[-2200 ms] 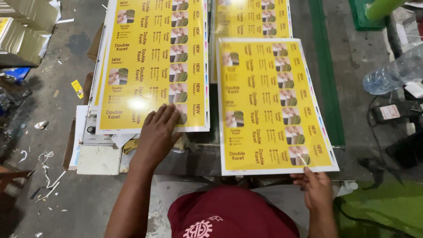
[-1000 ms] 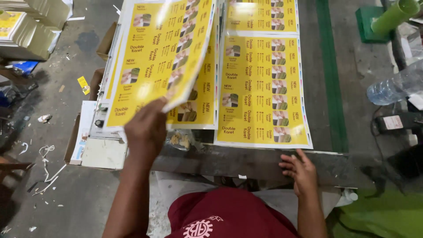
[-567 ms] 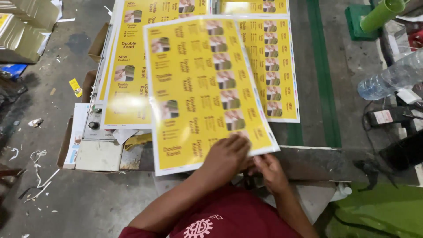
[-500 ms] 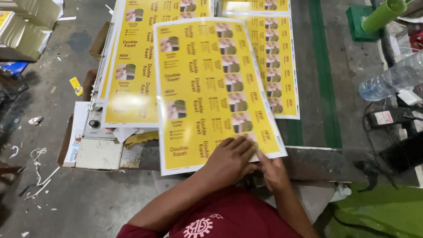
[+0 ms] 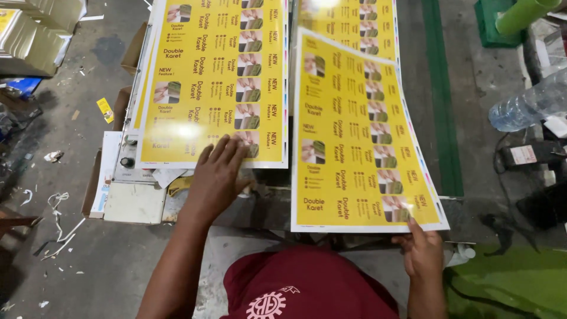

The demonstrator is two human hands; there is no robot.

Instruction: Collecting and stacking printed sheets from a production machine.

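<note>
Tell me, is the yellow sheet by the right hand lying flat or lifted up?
Lifted. The right hand pinches the yellow sheet at its near corner, and its far end curls above the stack.

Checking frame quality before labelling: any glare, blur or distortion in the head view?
Head view: glare patches on the left yellow sheet stack just above the left hand, and at the top of the far sheet. The sheet held by the right hand is sharp, small print soft. Wide-angle bowing along the edges; the floor at left is dim, the plastic bottle slightly soft.

A printed sheet (image 5: 360, 136) lies right of the sheet stack (image 5: 215, 82) (bottle (image 5: 528, 106) farther right).
</note>
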